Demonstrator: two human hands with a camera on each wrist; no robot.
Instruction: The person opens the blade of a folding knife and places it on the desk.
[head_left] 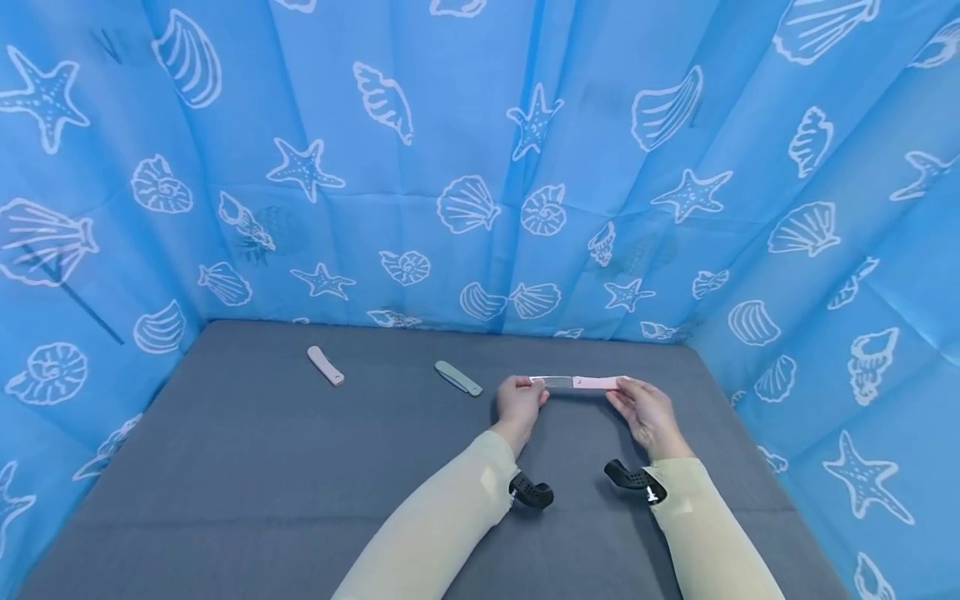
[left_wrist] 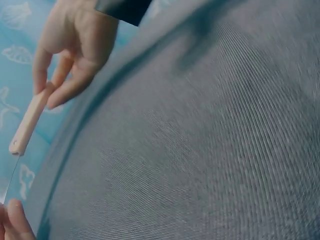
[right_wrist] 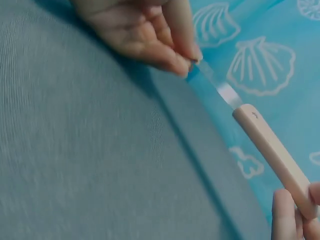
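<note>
A folding knife with a pale pink handle [head_left: 596, 382] is held up, its blade [head_left: 555, 382] swung out in line with the handle. My left hand [head_left: 519, 406] pinches the blade near its tip. The far end of the handle is between the thumb and fingers of my right hand [head_left: 651, 415]. In the right wrist view the shiny blade [right_wrist: 227, 94] runs from the handle [right_wrist: 275, 152] up to the left hand [right_wrist: 145, 37]. The left wrist view shows the right hand [left_wrist: 80, 45] gripping the handle [left_wrist: 31, 119]; the left fingers [left_wrist: 17, 220] show only at the corner.
On the grey cloth-covered table [head_left: 285, 467] lie a folded green knife [head_left: 458, 379], left of my left hand, and a pale pink one [head_left: 326, 366] farther left. A blue shell-print curtain [head_left: 420, 167] stands behind and beside the table. Black curved mounts [head_left: 532, 492] stick out at both wrists.
</note>
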